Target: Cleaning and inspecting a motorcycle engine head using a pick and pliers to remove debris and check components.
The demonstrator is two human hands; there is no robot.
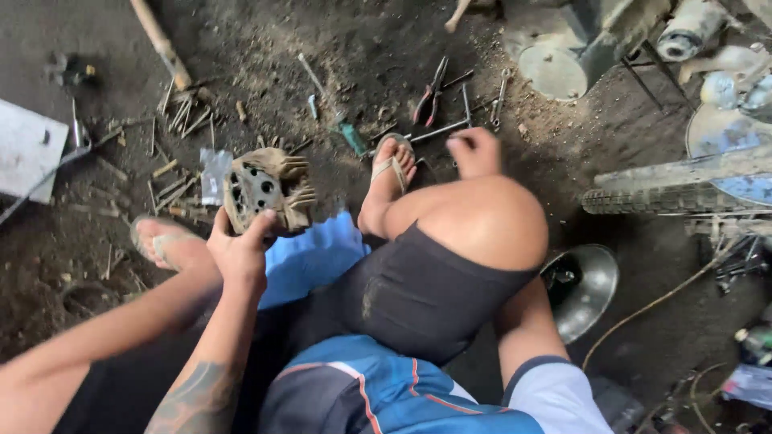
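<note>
Grey, dusty earth makes up the floor [338,48], and at the far left edge of the frame a pale flat board [28,149] lies on it. Just right of the board, in the upper left, loose nails and thin metal rods [181,112] are scattered, with a wooden handle [161,44] slanting above them. Lower down, a sandalled foot [165,241] rests on the dirt.

Left of centre, the left hand [240,253] is raised from the lower left, its fingers and thumb closed around the lower edge of a dirty finned metal engine part [265,189] with round holes in its face. The part is held up off the floor, above the blue cloth [310,257] beneath the person's legs, with a small clear plastic bag [214,173] on the ground behind it.

At centre, the other foot [390,173] in a sandal is planted near red-handled pliers [430,92] and a few wrenches [482,104] in the upper middle. Just right of that foot, beyond the bent knee, the right hand [474,151] is down at the floor with fingers curled; whether it grips anything I cannot tell.

Further right, a shiny metal bowl-shaped cover [591,289] sits on the ground, and a knobbly tyre [667,197] crosses the right edge.
</note>
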